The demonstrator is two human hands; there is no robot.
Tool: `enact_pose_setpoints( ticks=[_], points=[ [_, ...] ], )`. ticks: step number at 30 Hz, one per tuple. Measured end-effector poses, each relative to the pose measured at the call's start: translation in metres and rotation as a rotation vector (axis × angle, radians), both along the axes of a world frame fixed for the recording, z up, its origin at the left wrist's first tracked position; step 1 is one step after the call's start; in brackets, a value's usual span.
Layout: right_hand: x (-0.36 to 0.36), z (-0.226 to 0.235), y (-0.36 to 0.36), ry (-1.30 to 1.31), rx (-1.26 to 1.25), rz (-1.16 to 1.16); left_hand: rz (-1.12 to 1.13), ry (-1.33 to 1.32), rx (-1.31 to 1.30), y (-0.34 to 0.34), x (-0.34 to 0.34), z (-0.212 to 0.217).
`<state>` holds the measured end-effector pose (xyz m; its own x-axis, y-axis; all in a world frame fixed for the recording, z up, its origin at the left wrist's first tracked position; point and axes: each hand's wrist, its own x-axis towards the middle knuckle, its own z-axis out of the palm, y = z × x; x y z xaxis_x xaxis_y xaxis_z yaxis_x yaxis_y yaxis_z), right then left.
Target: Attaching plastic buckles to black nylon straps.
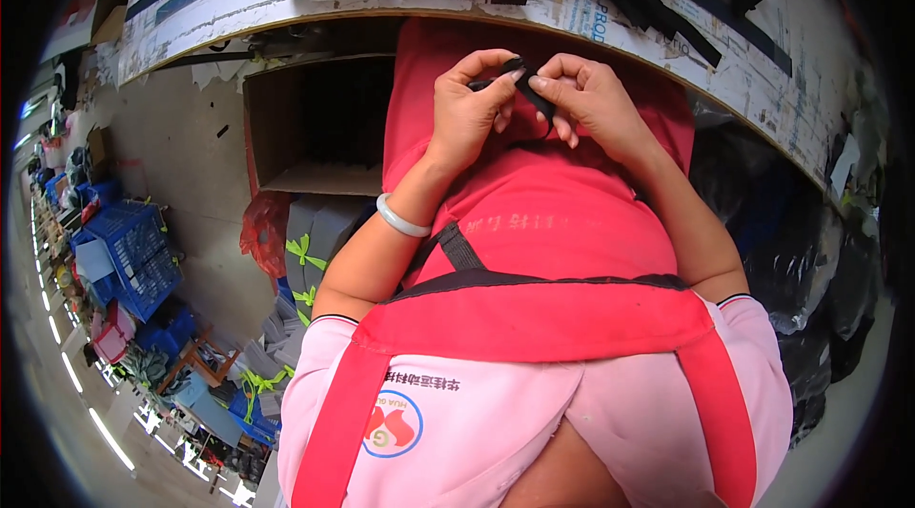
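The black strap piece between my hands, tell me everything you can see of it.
The black strap piece is narrow, dark and looks like woven webbing. It is small; most of it is hidden by fingers. The left hand pinches its upper end between thumb and forefinger, and the right hand pinches it from the other side, fingertips nearly meeting. A short length hangs down slantwise between the hands, in front of the red apron. It is held in the air, resting on nothing. Finer detail is too small to tell.
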<state>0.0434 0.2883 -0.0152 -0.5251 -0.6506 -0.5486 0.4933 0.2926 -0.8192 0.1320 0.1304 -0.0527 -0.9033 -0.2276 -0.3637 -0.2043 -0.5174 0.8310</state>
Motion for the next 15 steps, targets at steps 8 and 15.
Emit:
enact_pose_setpoints(
  ticks=[8, 15],
  points=[
    [-0.005, -0.009, 0.0, -0.097, -0.022, -0.034, -0.046, 0.309, -0.829, 0.0, -0.007, 0.0],
    [0.003, -0.018, -0.002, -0.352, -0.265, -0.269, -0.003, 0.35, -1.055, 0.0, -0.009, 0.0]
  ],
)
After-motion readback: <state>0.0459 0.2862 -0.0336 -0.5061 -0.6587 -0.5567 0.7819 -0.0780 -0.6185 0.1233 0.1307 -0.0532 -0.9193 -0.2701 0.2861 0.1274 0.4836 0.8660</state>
